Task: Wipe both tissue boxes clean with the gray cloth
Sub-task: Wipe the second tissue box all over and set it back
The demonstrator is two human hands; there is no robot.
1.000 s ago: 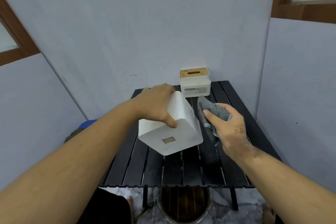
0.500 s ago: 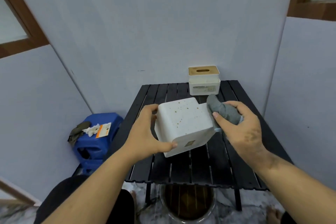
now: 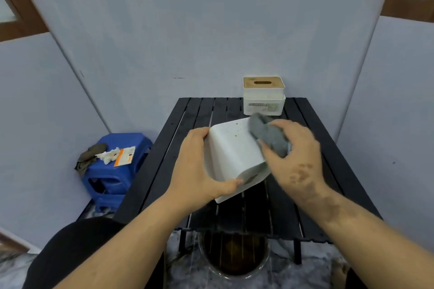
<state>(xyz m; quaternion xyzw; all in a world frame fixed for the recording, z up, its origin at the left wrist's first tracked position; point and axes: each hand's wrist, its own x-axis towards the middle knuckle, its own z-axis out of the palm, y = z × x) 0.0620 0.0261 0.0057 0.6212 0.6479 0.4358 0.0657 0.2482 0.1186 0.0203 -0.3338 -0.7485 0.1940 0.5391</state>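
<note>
Single head view, looking forward and down, close over black slatted table (image 3: 234, 213); walls behind.

Our left hand (image 3: 197, 166) curls around what it holds, thumb toward us; our right hand (image 3: 293, 155) is bunched, fingers curled, blurred. Both forearms reach forward.

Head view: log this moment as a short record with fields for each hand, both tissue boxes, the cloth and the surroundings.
left hand: grips the white tissue box, tilted above the black slatted table
right hand: presses the gray cloth on the box's far corner
box surface: small specks near the cloth
second tissue box: wooden lid, upright at the table's back edge, untouched
beside table: blue stool
</note>
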